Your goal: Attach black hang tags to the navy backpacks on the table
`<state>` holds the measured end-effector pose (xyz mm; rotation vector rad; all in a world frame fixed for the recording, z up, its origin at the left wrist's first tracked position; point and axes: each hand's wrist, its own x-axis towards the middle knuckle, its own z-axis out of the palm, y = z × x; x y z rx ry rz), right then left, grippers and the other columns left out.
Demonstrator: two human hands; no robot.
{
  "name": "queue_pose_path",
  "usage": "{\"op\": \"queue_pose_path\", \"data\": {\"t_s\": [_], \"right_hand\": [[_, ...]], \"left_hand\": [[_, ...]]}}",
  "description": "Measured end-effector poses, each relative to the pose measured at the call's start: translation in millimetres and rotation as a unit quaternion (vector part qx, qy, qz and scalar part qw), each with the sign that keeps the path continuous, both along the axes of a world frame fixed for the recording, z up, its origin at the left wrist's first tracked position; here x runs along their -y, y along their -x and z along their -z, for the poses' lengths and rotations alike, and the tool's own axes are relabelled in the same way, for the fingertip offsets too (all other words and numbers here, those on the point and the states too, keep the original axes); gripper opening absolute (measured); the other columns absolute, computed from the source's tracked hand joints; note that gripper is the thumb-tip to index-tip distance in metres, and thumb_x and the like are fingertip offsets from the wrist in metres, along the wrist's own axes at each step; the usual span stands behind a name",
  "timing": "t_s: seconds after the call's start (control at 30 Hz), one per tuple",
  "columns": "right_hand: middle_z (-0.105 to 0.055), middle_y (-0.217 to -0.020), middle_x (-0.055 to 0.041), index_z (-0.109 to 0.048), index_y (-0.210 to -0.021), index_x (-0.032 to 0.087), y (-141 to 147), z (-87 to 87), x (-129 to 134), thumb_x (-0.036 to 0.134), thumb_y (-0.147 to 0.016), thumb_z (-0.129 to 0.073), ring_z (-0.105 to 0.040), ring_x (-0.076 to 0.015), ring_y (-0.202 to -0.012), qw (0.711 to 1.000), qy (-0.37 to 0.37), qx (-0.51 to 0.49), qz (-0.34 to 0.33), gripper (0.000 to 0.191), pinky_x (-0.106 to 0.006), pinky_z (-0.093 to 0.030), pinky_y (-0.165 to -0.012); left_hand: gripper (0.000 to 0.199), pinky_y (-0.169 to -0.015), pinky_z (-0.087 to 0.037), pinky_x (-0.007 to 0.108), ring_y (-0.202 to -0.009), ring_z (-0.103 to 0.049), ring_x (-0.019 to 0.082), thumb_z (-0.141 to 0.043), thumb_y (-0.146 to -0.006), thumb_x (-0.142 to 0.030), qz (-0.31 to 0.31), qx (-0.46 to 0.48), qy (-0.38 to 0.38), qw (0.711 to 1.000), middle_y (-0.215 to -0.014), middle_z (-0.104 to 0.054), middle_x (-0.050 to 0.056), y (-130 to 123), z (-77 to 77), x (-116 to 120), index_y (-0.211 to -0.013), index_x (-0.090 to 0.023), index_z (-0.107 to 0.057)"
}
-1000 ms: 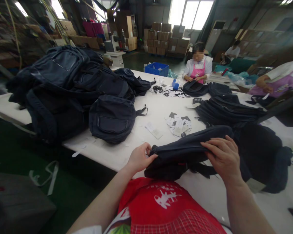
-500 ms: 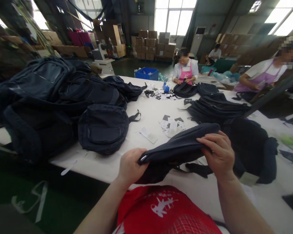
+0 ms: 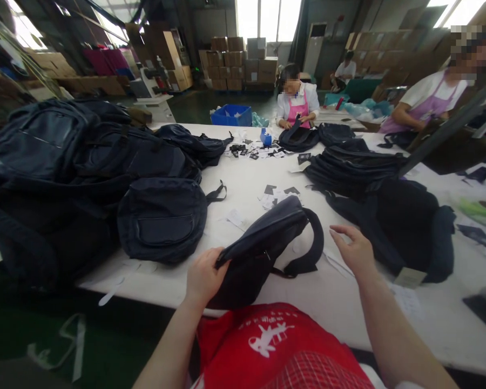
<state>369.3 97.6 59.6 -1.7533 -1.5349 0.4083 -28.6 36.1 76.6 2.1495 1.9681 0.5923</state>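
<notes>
A dark navy backpack [image 3: 263, 248] stands tilted on its edge on the white table, close to my red apron. Its left end is gripped by my left hand [image 3: 204, 275], thumb on the near side and fingers behind. From the right side of the bag a shoulder strap [image 3: 318, 237] curves out in a loop. Just right of that loop, my right hand [image 3: 354, 251] hangs in the air, apart from the bag, thumb and fingers separated with nothing between them. Behind the bag lies a scatter of paper tags [image 3: 269, 199], partly covered by it.
More navy backpacks [image 3: 162, 219] are heaped on the left. A stack of them [image 3: 354, 165] and another bag [image 3: 409, 232] lie on the right. Two co-workers sit across the table [image 3: 247, 178], near a blue tape dispenser [image 3: 266, 137] and a blue bin [image 3: 231, 115]. A slanted pole [image 3: 449, 127] crosses at right.
My right hand has let go of the backpack and drawn slightly away. The bag has tilted more upright and its strap now shows. My left hand keeps its hold, a little further left.
</notes>
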Motion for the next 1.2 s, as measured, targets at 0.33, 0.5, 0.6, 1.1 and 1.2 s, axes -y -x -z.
{"op": "queue_pose_path", "data": {"t_s": [0.33, 0.5, 0.6, 1.1, 1.2], "right_hand": [[-0.074, -0.094, -0.0075, -0.075, -0.091, 0.020, -7.8, 40.3, 14.8, 0.049, -0.077, -0.059, -0.067, -0.0259, -0.088, 0.981, 0.184, -0.043, -0.040, 0.036, -0.039, -0.049, -0.083], [-0.075, -0.095, -0.0073, -0.075, -0.090, 0.021, 0.5, 41.3, 13.0, 0.047, -0.076, -0.060, -0.068, -0.0273, -0.091, 0.978, 0.189, -0.065, -0.059, 0.034, -0.041, -0.050, -0.084], [-0.075, -0.094, -0.0072, -0.075, -0.088, 0.021, 9.7, 36.8, 13.7, 0.046, -0.077, -0.060, -0.068, -0.0276, -0.091, 0.976, 0.190, -0.076, -0.080, 0.031, -0.041, -0.051, -0.085], [-0.075, -0.088, -0.0045, -0.074, -0.086, 0.024, 38.1, 20.3, 13.8, 0.051, -0.083, -0.055, -0.069, -0.0275, -0.084, 0.964, 0.181, -0.105, -0.161, 0.034, -0.039, -0.053, -0.081], [-0.075, -0.089, -0.0032, -0.074, -0.088, 0.025, 24.7, 19.8, 13.3, 0.052, -0.087, -0.049, -0.068, -0.0280, -0.088, 0.965, 0.197, -0.091, -0.150, 0.036, -0.038, -0.052, -0.079]], "left_hand": [[0.031, -0.082, -0.048, 0.033, -0.091, -0.065, 0.023, -0.049, -0.091, -0.045, -0.007, 0.031, 0.038, 0.999, -0.095, -0.071, 0.007, -9.3, -7.8, -11.7, -0.100, -0.021, -0.065], [0.029, -0.082, -0.048, 0.032, -0.091, -0.066, 0.023, -0.051, -0.090, -0.045, -0.021, 0.042, 0.058, 0.997, -0.096, -0.071, 0.006, -19.0, -10.8, -14.4, -0.099, -0.021, -0.065], [0.031, -0.084, -0.049, 0.033, -0.095, -0.066, 0.024, -0.060, -0.084, -0.044, -0.040, 0.055, 0.083, 0.994, -0.102, -0.071, 0.006, -23.2, -21.7, -15.0, -0.105, -0.022, -0.064], [0.032, -0.078, -0.048, 0.036, -0.093, -0.066, 0.028, -0.056, -0.086, -0.042, -0.023, -0.043, 0.158, 0.986, -0.105, -0.068, 0.008, -44.7, -29.4, 5.9, -0.112, -0.022, -0.058], [0.025, -0.073, -0.048, 0.035, -0.087, -0.067, 0.026, -0.044, -0.092, -0.038, 0.037, -0.019, 0.160, 0.986, -0.097, -0.069, 0.005, -46.7, -21.9, 20.2, -0.103, -0.026, -0.062]]}}
